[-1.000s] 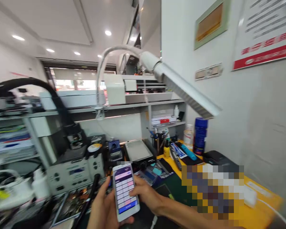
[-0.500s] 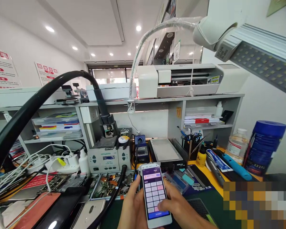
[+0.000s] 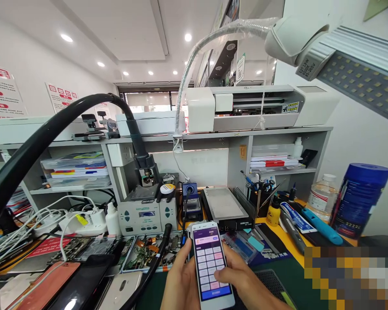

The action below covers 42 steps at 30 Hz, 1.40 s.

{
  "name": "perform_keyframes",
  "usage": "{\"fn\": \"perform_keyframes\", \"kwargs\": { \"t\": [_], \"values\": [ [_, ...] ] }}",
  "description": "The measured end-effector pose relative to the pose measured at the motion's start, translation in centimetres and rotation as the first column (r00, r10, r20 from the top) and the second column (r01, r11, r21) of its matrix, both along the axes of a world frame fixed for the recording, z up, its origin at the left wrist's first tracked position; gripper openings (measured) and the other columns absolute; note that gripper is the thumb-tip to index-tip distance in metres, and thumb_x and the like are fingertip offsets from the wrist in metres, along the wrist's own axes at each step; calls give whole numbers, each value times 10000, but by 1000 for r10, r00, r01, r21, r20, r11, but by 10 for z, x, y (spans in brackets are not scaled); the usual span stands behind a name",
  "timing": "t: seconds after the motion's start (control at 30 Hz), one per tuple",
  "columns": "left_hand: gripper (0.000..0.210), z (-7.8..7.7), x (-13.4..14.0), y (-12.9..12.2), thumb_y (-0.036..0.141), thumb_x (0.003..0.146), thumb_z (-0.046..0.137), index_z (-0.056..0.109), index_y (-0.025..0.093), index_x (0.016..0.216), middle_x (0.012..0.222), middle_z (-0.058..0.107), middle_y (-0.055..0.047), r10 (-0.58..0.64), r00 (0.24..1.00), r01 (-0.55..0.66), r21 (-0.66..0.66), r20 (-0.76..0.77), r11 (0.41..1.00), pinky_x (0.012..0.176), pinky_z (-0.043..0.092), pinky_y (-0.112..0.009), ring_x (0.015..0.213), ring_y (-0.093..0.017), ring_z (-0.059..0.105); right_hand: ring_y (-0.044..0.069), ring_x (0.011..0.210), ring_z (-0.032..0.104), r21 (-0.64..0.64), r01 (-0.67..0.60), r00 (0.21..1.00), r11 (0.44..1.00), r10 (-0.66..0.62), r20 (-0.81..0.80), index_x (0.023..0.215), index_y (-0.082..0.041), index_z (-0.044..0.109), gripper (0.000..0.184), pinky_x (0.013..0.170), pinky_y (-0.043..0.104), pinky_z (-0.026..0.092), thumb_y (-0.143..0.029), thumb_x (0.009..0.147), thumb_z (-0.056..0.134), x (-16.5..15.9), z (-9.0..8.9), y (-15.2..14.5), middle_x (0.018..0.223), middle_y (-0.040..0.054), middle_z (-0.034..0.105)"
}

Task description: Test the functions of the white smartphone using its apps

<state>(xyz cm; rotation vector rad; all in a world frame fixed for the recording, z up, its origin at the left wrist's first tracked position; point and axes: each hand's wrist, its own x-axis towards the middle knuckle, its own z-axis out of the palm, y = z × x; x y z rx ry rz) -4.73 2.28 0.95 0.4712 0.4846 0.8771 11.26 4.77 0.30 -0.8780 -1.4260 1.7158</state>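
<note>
A white smartphone (image 3: pixel 210 254) is held upright above the green mat, its lit screen showing a grid of tiles with some in pink. My left hand (image 3: pixel 180 277) wraps the phone's left edge, thumb along the side. On the other side my right hand (image 3: pixel 242 275) grips the right edge, and its thumb lies over the lower right part of the screen. Fingers behind the phone are mostly hidden. Just left of my hands, a tray (image 3: pixel 139 271) holds loose circuit boards and small parts.
A thick black hose (image 3: pixel 93 100) arches over the left side; another black hose (image 3: pixel 158 254) crosses the tray. A grey soldering station (image 3: pixel 145 217) stands behind. Several phones lie at left, including a coral one (image 3: pixel 48 282). Bottles and a blue canister (image 3: pixel 358 200) stand right. An LED lamp (image 3: pixel 365 73) hangs upper right.
My right thumb has shifted slightly upward on the screen, and the highlighted pink tiles look a little different. Both hands still hold the phone in nearly the same place.
</note>
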Motion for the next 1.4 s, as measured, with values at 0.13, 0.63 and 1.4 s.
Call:
{"fn": "perform_keyframes", "kwargs": {
  "t": [0.13, 0.63, 1.4],
  "values": [
    [739, 2, -1, 0, 680, 863, 426, 530, 130, 1346, 930, 676, -150, -40, 999, 40, 13, -7, 999, 649, 514, -370, 794, -297, 659, 235, 897, 595, 8, 18, 999, 1000, -18, -36, 1206, -205, 608, 462, 790, 345, 450, -284, 756, 541, 1, -1, 2, 968, 54, 664],
    [669, -6, -1, 5, 628, 874, 482, 561, 127, 1310, 970, 690, -147, 30, 999, -30, -17, 24, 999, 804, 481, -383, 897, -301, 660, 217, 886, 562, 38, -5, 1000, 999, 5, 6, 1101, -206, 661, 477, 798, 316, 430, -147, 652, 510, 2, 6, 3, 934, 29, 658],
    [853, -20, 4, 13, 751, 814, 399, 475, 113, 1375, 836, 679, -155, 1, 999, -1, 11, -42, 1000, 514, 502, -376, 611, -288, 654, 250, 982, 604, 42, 7, 999, 999, -9, 31, 1232, -214, 593, 568, 821, 343, 440, -131, 676, 512, 2, 2, 1, 1065, 34, 687]
  ]
}}
